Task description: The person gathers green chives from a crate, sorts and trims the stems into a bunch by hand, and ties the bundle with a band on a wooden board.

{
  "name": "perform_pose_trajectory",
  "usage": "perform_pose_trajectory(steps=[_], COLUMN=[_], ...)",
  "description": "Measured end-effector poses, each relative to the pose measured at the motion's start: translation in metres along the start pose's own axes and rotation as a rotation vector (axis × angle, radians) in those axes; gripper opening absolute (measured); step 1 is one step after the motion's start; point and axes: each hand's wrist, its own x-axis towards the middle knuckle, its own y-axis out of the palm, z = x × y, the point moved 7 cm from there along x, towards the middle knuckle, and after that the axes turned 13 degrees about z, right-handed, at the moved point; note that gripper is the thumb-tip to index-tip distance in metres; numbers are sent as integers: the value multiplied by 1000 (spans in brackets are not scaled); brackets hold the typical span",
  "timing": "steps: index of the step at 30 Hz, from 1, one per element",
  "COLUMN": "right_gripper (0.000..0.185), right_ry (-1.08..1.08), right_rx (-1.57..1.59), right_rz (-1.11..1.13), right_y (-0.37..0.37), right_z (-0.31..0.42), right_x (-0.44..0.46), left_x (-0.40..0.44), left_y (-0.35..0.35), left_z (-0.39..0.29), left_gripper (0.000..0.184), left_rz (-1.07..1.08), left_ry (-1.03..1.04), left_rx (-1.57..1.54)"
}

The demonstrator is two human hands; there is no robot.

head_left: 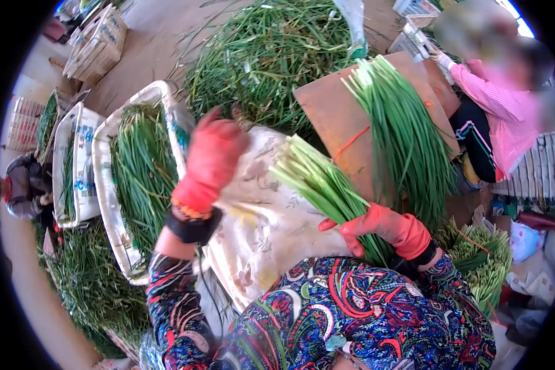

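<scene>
My right hand (385, 229), in a red rubber glove, is closed around a bunch of garlic chives (319, 176). The pale cut ends point up and to the left, and the green leaves run down past my wrist. My left hand (216, 154), also in a red glove, is raised over the left side of a pale patterned cloth (259, 228). Motion blurs its fingers, so what they hold, if anything, does not show. A larger bundle of chives (401, 129) lies on a brown board (342, 120) ahead on the right, near a red tie (351, 142).
A white crate (105, 185) of chives stands on my left, with another crate (66, 166) beyond it. Loose green trimmings (259, 61) are heaped ahead. A person in a pink sleeve (493, 92) sits at the right. Tied bundles (484, 259) lie by my right elbow.
</scene>
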Motion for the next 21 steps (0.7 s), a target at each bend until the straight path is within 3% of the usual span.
perform_pose_trajectory(steps=[2,4,5,8,11,12,15,18,21], right_gripper=[44,42,39,38,36,36,40,43,46], right_ry=[-19,-14,-34,-35,-114,-122,-105,182,176], right_rx=[31,86,0,-33,-193,-205,-701,-1355,-1129], right_rz=[-6,0,-77,-261,-461,-563,-926,-1399,-1305], right_y=[-5,-8,-15,-25,-51,-52,-78,-89,-133], right_z=[0,1,1,12,53,75,120,152,147], right_x=[-9,-11,-9,-16,-72,-96,-152,-178,-179], left_x=[-9,-20,-28,-21,4,12,47,106,157], left_y=[-15,-23,-14,19,19,23,23,43,85], left_z=[19,43,53,15,-8,-6,-9,-48,-97], left_gripper=[9,22,26,23,33,34,36,49,62], left_rz=[-80,-93,-33,269,399,353,248,303,336], left_ry=[-98,-324,-656,-748,-524,-484,-315,-28,236], left_rx=[52,-180,-612,-1059,-926,-890,-656,-366,-59])
